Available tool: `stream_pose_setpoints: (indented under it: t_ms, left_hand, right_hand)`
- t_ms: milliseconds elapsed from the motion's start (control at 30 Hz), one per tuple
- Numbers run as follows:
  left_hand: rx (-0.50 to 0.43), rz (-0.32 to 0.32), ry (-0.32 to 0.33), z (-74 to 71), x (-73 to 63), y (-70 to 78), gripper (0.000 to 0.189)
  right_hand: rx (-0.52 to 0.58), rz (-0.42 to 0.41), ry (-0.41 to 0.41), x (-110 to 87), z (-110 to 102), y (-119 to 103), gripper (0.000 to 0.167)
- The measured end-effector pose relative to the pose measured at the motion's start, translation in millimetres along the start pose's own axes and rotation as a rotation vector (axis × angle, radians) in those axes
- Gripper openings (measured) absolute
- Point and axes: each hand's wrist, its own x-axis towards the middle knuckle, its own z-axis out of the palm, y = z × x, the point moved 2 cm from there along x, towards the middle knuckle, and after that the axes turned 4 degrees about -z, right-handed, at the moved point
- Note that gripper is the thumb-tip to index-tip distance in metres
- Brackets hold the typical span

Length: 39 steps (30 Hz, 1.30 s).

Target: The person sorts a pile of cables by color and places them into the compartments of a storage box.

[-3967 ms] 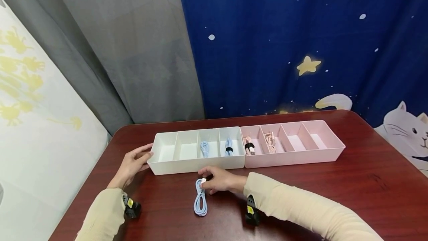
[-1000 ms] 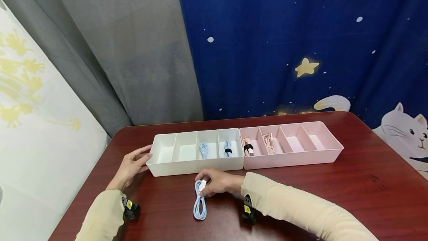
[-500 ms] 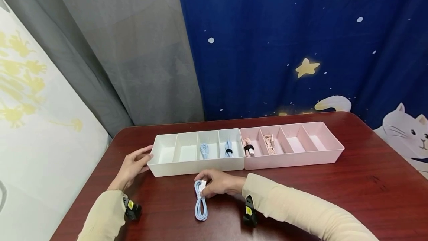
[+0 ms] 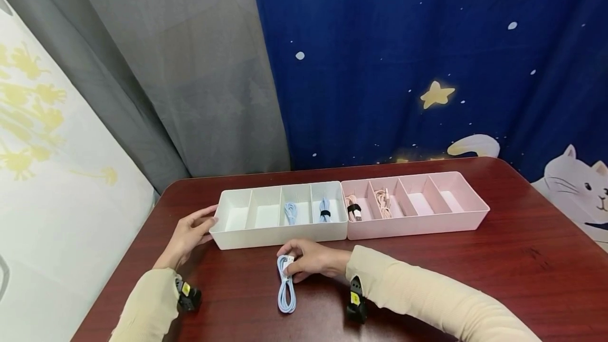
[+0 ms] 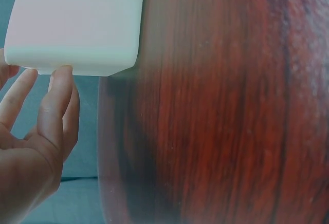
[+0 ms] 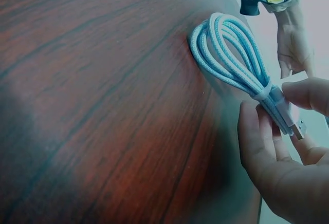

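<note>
My right hand (image 4: 311, 260) pinches a coiled light-blue USB cable (image 4: 287, 294) at its plug end, in front of the white divided box (image 4: 280, 236). In the right wrist view the braided cable (image 6: 231, 54) is bundled with a pale tie, and its metal plug (image 6: 298, 131) points away from the loops between thumb and fingers. The left hand (image 4: 187, 236) touches the left end of the white box. Its fingertips press that end wall in the left wrist view, where the box (image 5: 74, 23) fills the upper left. Blue cables (image 4: 291, 213) lie in two of its compartments.
A pink divided box (image 4: 418, 220) stands end to end with the white one, to its right. Pink cables (image 4: 382, 203) lie in its two left compartments. Both boxes sit on a dark red wooden table (image 4: 427, 278), with curtains behind its far edge.
Compared with four seconds ago, the right hand has drawn the blue cable slightly toward the near edge, its fingers now nearer the plug. The left hand stays at the white box.
</note>
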Motion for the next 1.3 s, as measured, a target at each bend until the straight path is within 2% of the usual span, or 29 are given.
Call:
stream_pose_setpoints:
  t_ms: [200,833,1300]
  left_hand:
    - [0.013,-0.002,0.003,0.5,0.7,1.6,0.054]
    - [0.012,-0.007,0.004,0.8,0.6,1.3,0.054]
    - [0.008,-0.005,0.003,0.0,-0.4,0.5,0.054]
  right_hand:
    - [0.001,-0.007,0.021,-1.3,-0.1,-2.3,0.033]
    - [0.012,-0.034,-0.017,-9.7,4.7,-15.3,0.035]
    - [-0.049,-0.044,-0.066,-10.9,2.3,-32.5,0.037]
